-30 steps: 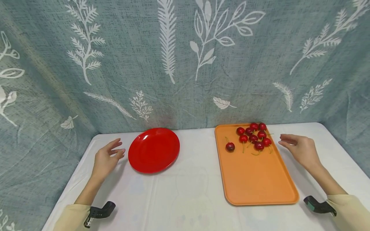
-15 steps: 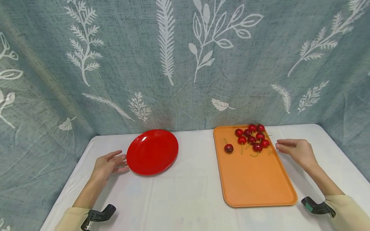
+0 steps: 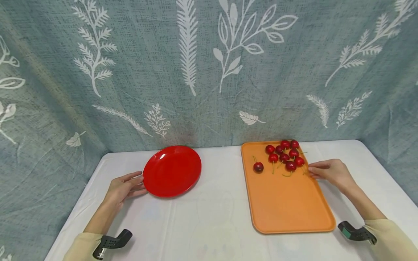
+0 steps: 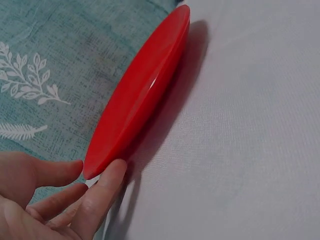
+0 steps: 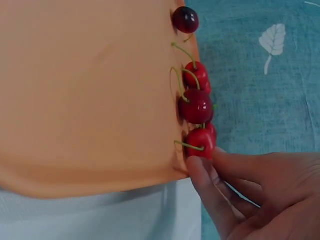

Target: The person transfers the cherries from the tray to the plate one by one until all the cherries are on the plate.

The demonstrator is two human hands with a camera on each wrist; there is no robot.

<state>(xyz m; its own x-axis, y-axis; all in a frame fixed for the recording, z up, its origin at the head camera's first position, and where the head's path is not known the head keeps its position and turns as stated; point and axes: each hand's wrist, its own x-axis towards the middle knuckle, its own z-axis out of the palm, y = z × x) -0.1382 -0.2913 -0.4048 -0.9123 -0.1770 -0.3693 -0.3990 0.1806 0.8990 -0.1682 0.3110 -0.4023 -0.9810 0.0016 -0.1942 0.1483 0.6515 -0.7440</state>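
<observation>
We see the right hand (image 3: 331, 172) at the right rim of the orange tray (image 3: 287, 203), thumb and forefinger closing on the nearest cherry (image 5: 201, 142) of the far-corner cluster but not clearly clamped, while the left hand (image 3: 123, 187) rests with fingers apart against the near-left edge of the red plate (image 3: 172, 171) left of the tray. Risk as we judge it: packed cherries roll if nudged. Only the right wrist view shows fingertips (image 5: 196, 165) meeting fruit; the head view hides it.
</observation>
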